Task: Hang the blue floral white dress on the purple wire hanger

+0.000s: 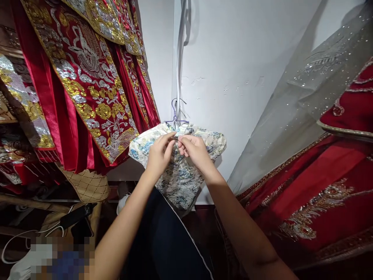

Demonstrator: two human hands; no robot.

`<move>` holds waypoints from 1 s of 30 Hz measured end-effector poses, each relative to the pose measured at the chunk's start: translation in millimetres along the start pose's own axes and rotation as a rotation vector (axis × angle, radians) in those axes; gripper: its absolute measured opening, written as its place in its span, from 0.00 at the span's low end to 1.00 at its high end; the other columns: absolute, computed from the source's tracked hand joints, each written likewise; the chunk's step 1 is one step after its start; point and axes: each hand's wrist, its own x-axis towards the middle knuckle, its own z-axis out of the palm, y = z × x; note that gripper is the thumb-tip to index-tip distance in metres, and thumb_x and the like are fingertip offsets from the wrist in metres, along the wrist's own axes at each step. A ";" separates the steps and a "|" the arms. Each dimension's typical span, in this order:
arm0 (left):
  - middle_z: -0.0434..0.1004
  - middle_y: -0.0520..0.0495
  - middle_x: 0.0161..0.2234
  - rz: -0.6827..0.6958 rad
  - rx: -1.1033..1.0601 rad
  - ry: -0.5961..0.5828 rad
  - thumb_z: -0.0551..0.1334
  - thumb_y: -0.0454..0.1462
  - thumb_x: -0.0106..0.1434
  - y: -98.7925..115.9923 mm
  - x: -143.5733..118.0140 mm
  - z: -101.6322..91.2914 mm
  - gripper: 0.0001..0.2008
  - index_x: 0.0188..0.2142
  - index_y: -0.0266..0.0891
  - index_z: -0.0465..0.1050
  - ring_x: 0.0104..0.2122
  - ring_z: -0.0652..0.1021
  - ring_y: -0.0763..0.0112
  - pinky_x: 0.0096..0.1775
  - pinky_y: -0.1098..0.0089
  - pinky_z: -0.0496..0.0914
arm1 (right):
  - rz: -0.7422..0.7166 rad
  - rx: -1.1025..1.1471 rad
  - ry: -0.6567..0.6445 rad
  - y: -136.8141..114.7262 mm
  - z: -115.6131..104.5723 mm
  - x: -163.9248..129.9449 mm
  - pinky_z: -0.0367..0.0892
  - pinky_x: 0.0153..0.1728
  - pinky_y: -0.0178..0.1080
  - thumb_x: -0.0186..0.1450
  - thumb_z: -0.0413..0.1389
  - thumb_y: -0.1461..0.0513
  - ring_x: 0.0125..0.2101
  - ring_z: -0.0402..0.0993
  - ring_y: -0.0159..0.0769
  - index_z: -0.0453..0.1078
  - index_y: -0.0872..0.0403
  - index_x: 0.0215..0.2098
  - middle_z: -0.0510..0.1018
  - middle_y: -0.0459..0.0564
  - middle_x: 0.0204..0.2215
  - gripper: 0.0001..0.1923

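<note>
From the head view, a fair bit is hard to read. The lower left corner is blurred into blocks, and the clutter under the red robes (87, 77) is too dark to sort out beyond a white cable (17, 237). The floral dress's lower part disappears behind a dark cloth (163, 241) lying between the person's forearms, and its collar is covered by the fingers, so what exactly is being pinched there I cannot tell.

The left hand (159, 153) is closed to a narrow pinch, thumb and fingertips gripping the top of the floral dress (180, 175) at the neck. The right hand (195, 149) meets it just beside, fingers curled in and pinching the same spot; the two hands touch or nearly touch.

The floral dress hangs on a thin wire hanger (175, 112) against the white wall (233, 77), just right of the red robes' gold-embroidered hems. It is pale cream with blue and green flower patterning, slightly shiny, its short sleeves spread out either side of the hands. To the right of the dress hang a sheer glittering veil (291, 116) and a red gown (320, 194).
</note>
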 end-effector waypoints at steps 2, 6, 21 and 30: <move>0.76 0.44 0.39 0.096 0.090 -0.043 0.56 0.40 0.70 3.8 20.1 -4.1 0.11 0.44 0.39 0.75 0.39 0.75 0.65 0.44 0.66 0.67 | -0.043 -0.076 0.039 9.2 0.1 2.3 0.57 0.22 0.32 0.66 0.54 0.53 0.17 0.62 0.27 0.68 0.53 0.23 0.68 0.43 0.15 0.17; 0.76 0.46 0.37 0.074 0.152 0.114 0.56 0.38 0.70 -8.4 29.7 -26.0 0.09 0.41 0.38 0.73 0.39 0.74 0.67 0.45 0.68 0.66 | 0.081 -0.132 0.113 54.8 -1.6 -8.4 0.55 0.22 0.35 0.63 0.56 0.53 0.17 0.61 0.31 0.68 0.53 0.21 0.68 0.43 0.14 0.16; 0.78 0.47 0.31 -0.913 -0.665 0.718 0.69 0.46 0.52 -92.9 -174.5 19.5 0.16 0.35 0.38 0.75 0.35 0.79 0.62 0.42 0.62 0.73 | 0.321 0.145 0.100 114.8 30.6 -129.9 0.47 0.21 0.36 0.65 0.54 0.54 0.15 0.51 0.30 0.63 0.52 0.17 0.59 0.41 0.11 0.20; 0.77 0.45 0.46 -0.560 -0.688 0.157 0.61 0.45 0.67 0.8 -127.9 3.3 0.11 0.39 0.41 0.74 0.50 0.76 0.60 0.52 0.65 0.68 | 0.242 0.035 0.137 100.2 20.9 -138.0 0.63 0.52 0.44 0.68 0.47 0.41 0.48 0.71 0.46 0.75 0.50 0.42 0.78 0.53 0.43 0.26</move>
